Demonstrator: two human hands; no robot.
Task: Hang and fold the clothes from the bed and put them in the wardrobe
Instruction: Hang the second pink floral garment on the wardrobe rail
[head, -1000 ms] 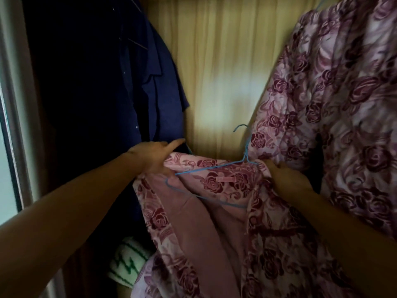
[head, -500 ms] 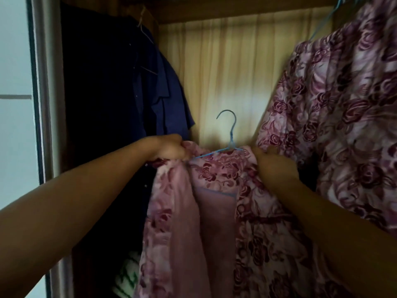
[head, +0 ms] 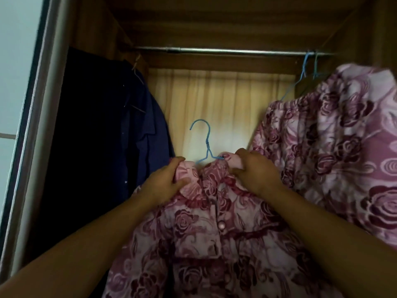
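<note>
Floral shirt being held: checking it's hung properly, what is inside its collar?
A blue hanger; only its hook and neck show above the floral shirt. Its arms are covered by fabric.

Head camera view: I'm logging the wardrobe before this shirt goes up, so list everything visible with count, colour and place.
wardrobe: one, brown wood, around everything
rail: one, silver, across the top
curtain: one, cream, at the back
navy clothes: count unclear, dark blue, hung at left
floral garment: one, pink rose print, hung at right
blue hanger: one, blue wire, centre, hook free below the rail
floral shirt: one, pink rose print, centre, on the blue hanger
left hand: one, grips the shirt's collar on the left
right hand: one, grips the collar on the right
</note>
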